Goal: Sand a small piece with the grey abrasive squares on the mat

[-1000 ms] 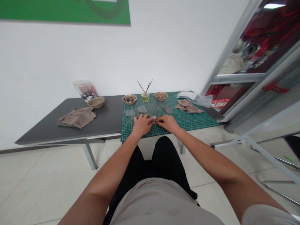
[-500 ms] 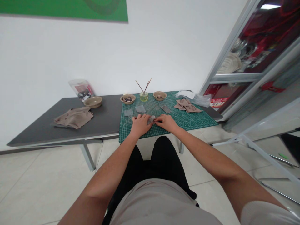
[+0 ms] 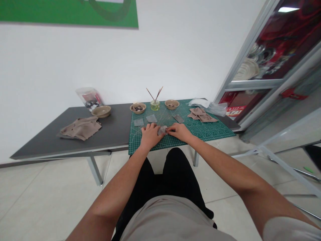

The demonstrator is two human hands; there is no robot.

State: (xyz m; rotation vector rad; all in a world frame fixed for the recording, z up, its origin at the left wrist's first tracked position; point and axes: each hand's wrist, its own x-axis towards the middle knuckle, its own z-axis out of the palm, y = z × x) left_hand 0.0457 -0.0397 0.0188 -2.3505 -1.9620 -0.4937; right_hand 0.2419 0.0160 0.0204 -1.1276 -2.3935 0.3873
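Note:
A small, rough grey piece (image 3: 163,130), its kind unclear, lies on the green cutting mat (image 3: 205,130) near the front edge. My left hand (image 3: 149,136) rests on the mat and steadies this piece between thumb and index finger. From the other side my right hand (image 3: 181,131) meets the piece's right edge, thumb and fingers pinched together. Whatever is inside that pinch is too small to make out. Beyond my hands lie thin grey squares, one at left (image 3: 138,122) and another beside it (image 3: 151,118), and a darker grey rectangle (image 3: 179,118).
Behind are a bowl of dark pebbles (image 3: 137,107), a glass jar with thin sticks (image 3: 154,105) and another bowl (image 3: 172,104). A brown cloth (image 3: 201,114) and plastic bag (image 3: 217,108) lie right; another cloth (image 3: 81,128), bowl (image 3: 101,111) and clear tub (image 3: 88,98) left.
The view has shifted slightly. More of the grey piece shows between my hands, and my right fingertips sit at its right edge. Both hands stay in nearly the same place.

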